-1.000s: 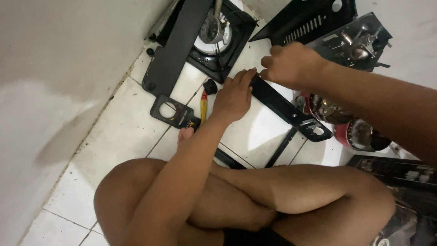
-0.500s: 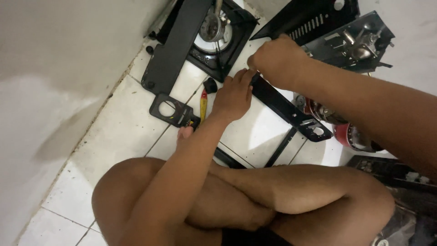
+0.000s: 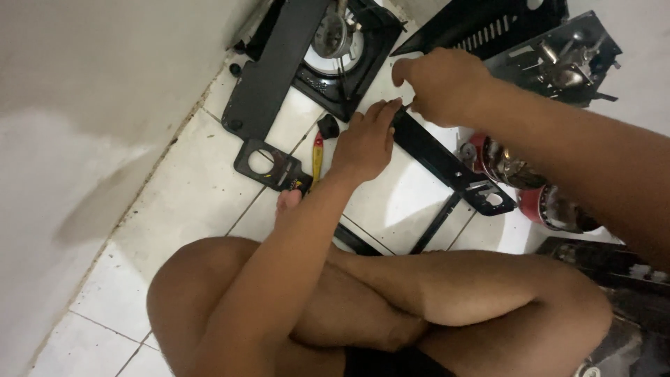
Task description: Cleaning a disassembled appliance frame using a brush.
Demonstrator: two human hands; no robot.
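I sit cross-legged on a white tiled floor. My left hand (image 3: 366,139) lies flat on the upper end of a long black metal bar (image 3: 447,164), fingers stretched over it. My right hand (image 3: 440,84) is closed in a fist just beyond, pinching the bar's far tip; anything else inside the fist is hidden. The bar runs diagonally down to the right and ends in a bracket with a hole (image 3: 492,199). A yellow-handled screwdriver (image 3: 317,157) lies just left of my left hand.
A black single-burner stove body (image 3: 335,49) and its loose front panel (image 3: 269,84) lie at the top by the wall. A black bracket with a round hole (image 3: 269,164), a small black knob (image 3: 328,126), red canisters (image 3: 558,206) and more stove parts (image 3: 558,56) surround me.
My right hand has shifted slightly around the bar's far end. My left hand has stayed pressed on the bar.
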